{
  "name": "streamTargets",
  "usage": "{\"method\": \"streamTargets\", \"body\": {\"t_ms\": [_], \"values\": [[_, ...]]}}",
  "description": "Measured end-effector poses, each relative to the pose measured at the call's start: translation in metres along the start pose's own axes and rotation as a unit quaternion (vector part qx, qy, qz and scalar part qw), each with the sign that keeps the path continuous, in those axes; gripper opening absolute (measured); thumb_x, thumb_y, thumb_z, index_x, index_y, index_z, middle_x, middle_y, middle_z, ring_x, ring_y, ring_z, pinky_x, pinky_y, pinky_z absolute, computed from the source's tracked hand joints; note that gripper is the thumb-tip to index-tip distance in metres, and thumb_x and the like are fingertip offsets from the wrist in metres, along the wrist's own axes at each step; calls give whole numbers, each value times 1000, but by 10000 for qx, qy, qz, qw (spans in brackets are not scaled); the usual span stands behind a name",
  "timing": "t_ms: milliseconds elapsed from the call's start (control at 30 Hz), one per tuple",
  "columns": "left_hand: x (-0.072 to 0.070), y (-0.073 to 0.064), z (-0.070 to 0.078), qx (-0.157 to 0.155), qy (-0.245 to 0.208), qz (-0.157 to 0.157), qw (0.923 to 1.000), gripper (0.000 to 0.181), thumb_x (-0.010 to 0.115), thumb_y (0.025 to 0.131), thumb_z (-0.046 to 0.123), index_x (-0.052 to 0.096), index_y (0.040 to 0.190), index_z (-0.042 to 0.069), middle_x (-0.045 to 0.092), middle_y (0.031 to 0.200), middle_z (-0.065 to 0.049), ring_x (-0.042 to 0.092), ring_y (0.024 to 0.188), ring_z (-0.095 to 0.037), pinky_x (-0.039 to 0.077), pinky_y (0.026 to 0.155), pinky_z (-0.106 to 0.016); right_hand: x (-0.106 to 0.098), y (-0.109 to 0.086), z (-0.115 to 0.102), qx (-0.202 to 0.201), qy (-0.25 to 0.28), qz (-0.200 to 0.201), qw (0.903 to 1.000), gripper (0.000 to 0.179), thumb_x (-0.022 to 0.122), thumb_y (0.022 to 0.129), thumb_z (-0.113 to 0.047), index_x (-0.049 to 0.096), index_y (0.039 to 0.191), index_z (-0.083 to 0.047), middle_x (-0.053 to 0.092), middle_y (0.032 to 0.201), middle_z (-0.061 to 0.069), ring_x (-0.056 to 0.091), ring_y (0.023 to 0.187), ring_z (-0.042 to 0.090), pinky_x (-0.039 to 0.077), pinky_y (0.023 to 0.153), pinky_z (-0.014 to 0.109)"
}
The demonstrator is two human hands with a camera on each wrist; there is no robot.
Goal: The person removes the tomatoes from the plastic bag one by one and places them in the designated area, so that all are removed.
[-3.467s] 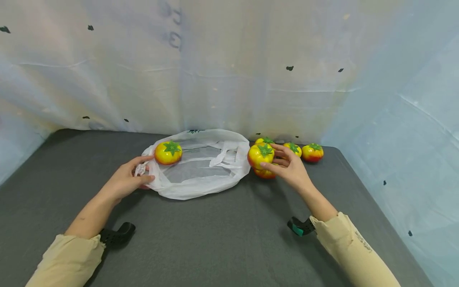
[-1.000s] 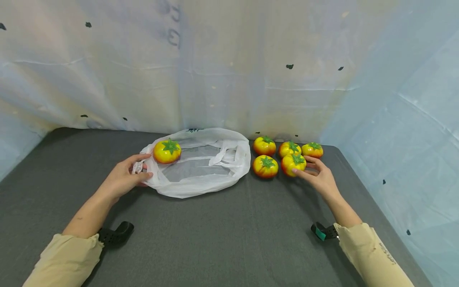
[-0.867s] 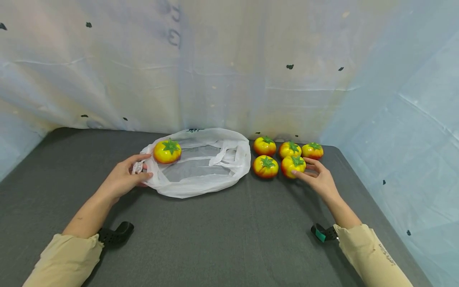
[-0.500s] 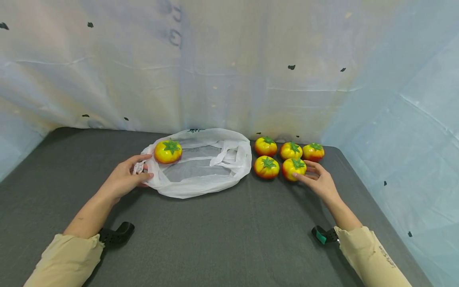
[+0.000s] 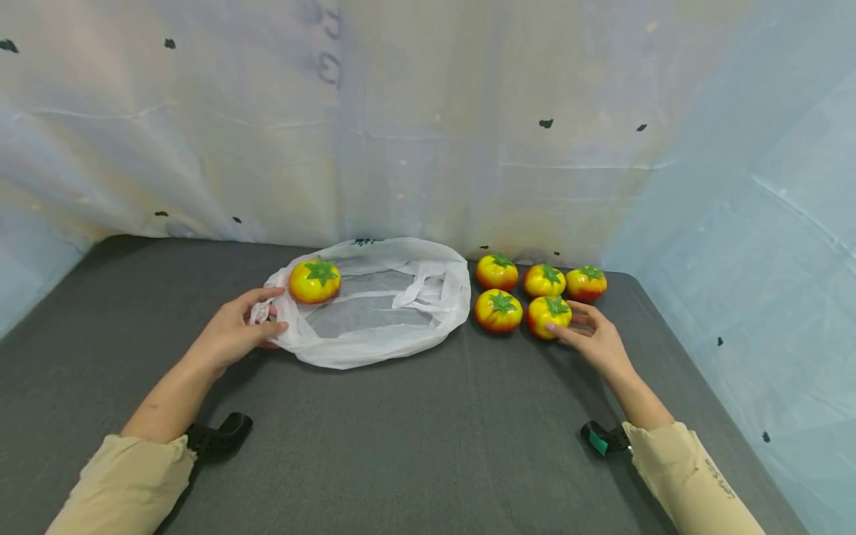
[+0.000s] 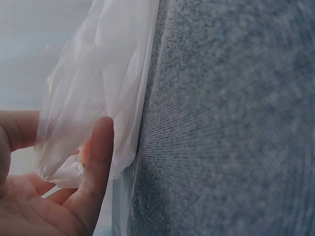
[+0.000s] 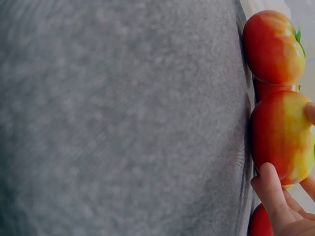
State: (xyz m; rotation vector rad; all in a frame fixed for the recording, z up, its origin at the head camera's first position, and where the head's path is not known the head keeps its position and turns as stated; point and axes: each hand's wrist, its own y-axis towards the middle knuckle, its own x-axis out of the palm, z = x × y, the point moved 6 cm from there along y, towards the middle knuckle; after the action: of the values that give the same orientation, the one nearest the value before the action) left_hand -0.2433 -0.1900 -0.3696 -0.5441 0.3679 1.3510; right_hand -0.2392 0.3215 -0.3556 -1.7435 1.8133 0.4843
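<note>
A white plastic bag [image 5: 381, 349] lies on the dark table with its mouth spread open. My left hand [image 5: 234, 331] grips the bag's gathered left edge between thumb and fingers; in the left wrist view the thin film [image 6: 93, 88] runs up from those fingers. One yellow-red tomato [image 5: 314, 282] with a green star-shaped top sits at the bag's left end. To the bag's right, my right hand [image 5: 598, 338] holds another tomato [image 5: 545, 318] by its side, thumb in front. The right wrist view shows that tomato [image 7: 280, 137] low, at the table surface.
Beside the held tomato is a front tomato [image 5: 498, 312]. Behind stand a left tomato [image 5: 496, 273], a middle tomato [image 5: 543, 282] and a right tomato [image 5: 585, 285]. A pale plastic sheet [image 5: 428, 134] hangs behind the grey table [image 5: 401, 446].
Since the oldest frame, my right hand has carried its tomato rightward, away from the bag's right edge. Over the last second it has lowered slightly. My left hand has stayed on the bag.
</note>
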Motion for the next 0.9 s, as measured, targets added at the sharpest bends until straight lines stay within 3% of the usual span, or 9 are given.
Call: {"method": "streamTargets", "body": {"t_ms": [267,667,900], "values": [[0,0,0,2,4,-15,10000,69,62,91,19,28,150,3,40,135,-29,61,77,-16,49,71,-27,-1,1,2,57,-43,-24,10000,82,64,89,-44,24,152,-10,33,146,28,46,129,41,44,99,52],[1,1,1,15,1,-51,10000,69,61,92,18,28,150,4,33,142,-31,61,77,-16,47,73,-26,-7,-4,3,6,103,-125,9999,83,63,90,-43,21,152,-9,31,149,26,43,131,41,41,101,54],[1,1,1,8,34,-58,10000,68,60,92,18,27,150,4,34,141,-31,61,77,-17,47,73,-29,-17,-7,-2,-63,-41,40,10000,83,62,90,-46,22,152,-10,33,148,26,40,132,44,38,102,58]]}}
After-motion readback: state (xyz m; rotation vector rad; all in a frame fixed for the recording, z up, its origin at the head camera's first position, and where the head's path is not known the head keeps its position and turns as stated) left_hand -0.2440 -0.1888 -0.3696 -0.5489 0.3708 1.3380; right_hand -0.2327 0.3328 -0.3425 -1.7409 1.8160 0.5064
